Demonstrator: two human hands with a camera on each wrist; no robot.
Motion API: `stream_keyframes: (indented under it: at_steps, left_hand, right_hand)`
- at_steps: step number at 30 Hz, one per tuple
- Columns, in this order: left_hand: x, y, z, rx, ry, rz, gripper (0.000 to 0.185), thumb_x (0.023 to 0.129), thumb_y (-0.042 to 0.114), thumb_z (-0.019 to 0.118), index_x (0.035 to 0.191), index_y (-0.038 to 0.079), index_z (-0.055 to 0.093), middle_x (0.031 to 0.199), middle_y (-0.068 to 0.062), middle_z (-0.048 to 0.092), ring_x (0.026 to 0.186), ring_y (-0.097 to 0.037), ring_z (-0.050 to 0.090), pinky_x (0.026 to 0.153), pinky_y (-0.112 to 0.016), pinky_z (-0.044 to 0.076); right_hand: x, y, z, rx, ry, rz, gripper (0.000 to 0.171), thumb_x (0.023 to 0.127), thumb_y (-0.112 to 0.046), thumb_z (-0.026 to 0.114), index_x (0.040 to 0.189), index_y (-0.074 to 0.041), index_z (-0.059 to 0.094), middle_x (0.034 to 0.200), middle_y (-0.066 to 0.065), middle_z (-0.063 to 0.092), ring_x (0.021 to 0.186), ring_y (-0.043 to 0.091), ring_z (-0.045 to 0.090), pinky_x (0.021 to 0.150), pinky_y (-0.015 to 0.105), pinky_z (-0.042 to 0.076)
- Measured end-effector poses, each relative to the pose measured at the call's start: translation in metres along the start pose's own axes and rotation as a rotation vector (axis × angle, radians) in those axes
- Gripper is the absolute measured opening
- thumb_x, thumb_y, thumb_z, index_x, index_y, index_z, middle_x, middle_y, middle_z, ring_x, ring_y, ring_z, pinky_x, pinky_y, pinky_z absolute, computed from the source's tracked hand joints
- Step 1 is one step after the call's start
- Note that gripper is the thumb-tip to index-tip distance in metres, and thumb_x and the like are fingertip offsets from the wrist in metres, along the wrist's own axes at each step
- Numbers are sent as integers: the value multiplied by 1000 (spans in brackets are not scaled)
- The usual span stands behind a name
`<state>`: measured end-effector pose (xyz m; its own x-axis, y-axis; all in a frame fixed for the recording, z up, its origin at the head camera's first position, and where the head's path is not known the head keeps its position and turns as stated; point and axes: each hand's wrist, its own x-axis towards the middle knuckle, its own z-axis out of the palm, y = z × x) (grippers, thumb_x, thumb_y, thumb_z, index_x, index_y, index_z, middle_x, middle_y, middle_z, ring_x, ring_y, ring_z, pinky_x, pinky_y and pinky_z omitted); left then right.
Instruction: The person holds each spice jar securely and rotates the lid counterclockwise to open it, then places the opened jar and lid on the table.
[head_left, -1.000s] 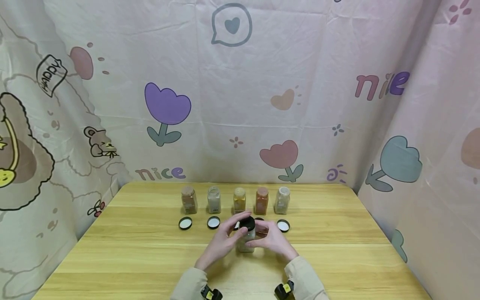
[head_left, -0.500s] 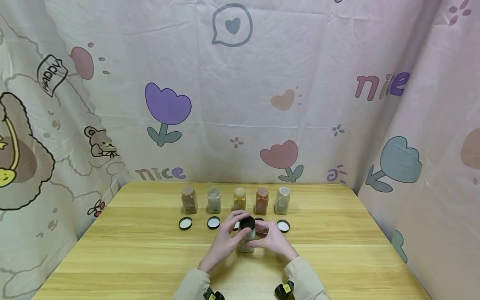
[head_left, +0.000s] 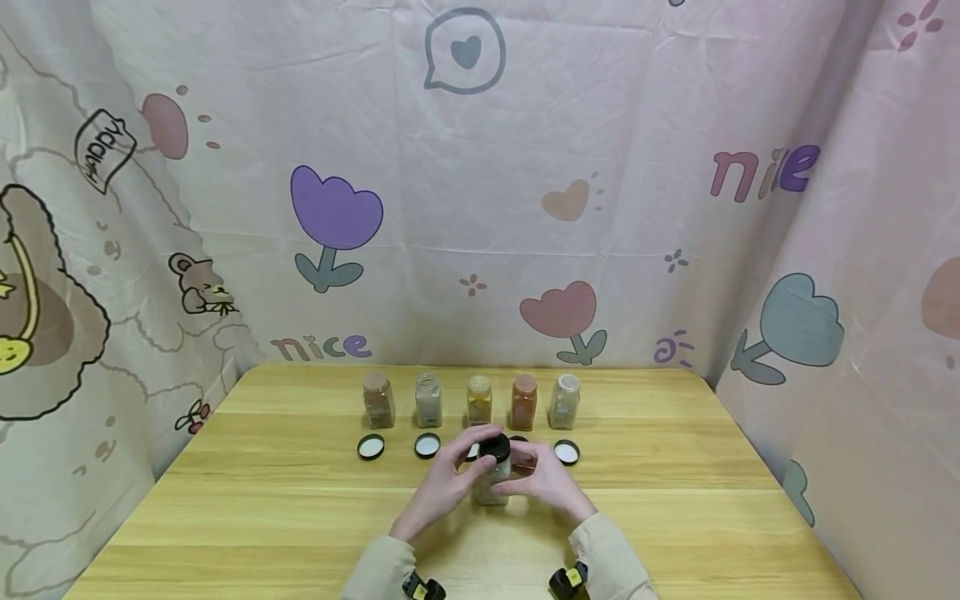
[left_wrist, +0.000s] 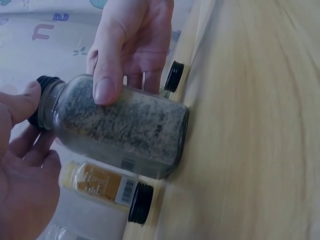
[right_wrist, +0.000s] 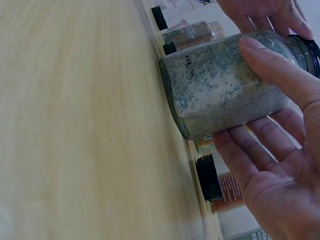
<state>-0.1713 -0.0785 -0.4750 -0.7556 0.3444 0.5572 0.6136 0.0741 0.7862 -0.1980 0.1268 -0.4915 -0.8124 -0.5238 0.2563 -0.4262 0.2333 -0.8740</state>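
Note:
Near the middle of the table, a clear glass spice jar [head_left: 491, 493] of grey-white flaky seasoning stands upright. My left hand [head_left: 450, 473] grips its black screw lid [head_left: 495, 447], thumb on the near side and fingers behind. The lid sits on the jar's neck; how tight it is cannot be seen. My right hand [head_left: 551, 479] holds the jar body, with the thumb [right_wrist: 265, 57] across the front and fingers around the back. In the left wrist view the jar [left_wrist: 120, 125] shows printed dark characters near its base.
Behind stand several lidless spice jars in a row: a brown one [head_left: 378, 404], a pale one [head_left: 428, 404], a yellow one [head_left: 479, 404], a red one [head_left: 523, 404] and a whitish one [head_left: 565, 404]. Black lids [head_left: 371, 447] lie before them, some partly hidden by my hands.
My left wrist swung slightly right half a second ago and is back to the left now, fingers still on the lid. The right hand and the jar have stayed in place.

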Motion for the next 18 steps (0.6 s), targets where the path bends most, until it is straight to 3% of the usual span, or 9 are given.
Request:
stream_keyframes:
  at_steps: [6,13,18]
  left_hand:
    - [1,0,5,42,44,25,38,96,8,66,133,4,62,134,-18,60,124,-28,60,109,-29,52]
    - [-2,5,2,15,-9,-28,39,100,10,60,139,7,58,154,-20,46,141,-40,46,116,-20,40]
    - [-1,5,0,5,-32,-8,38,101,8,58,139,2,57,152,-24,48,141,-36,47,116,-21,40]
  right_hand:
    - [0,0,0,-6,3,-3,57,77,-18,88,128,-6,67,122,13,73,106,3,69,93,19,56]
    - [0,1,0,0,1,-3,53,78,-18,87,127,-8,68,121,13,73,106,3,69,93,19,55]
    - [0,-1,0,1,5,2,54,78,-18,87,127,-7,68,121,14,73,106,4,70,94,19,55]
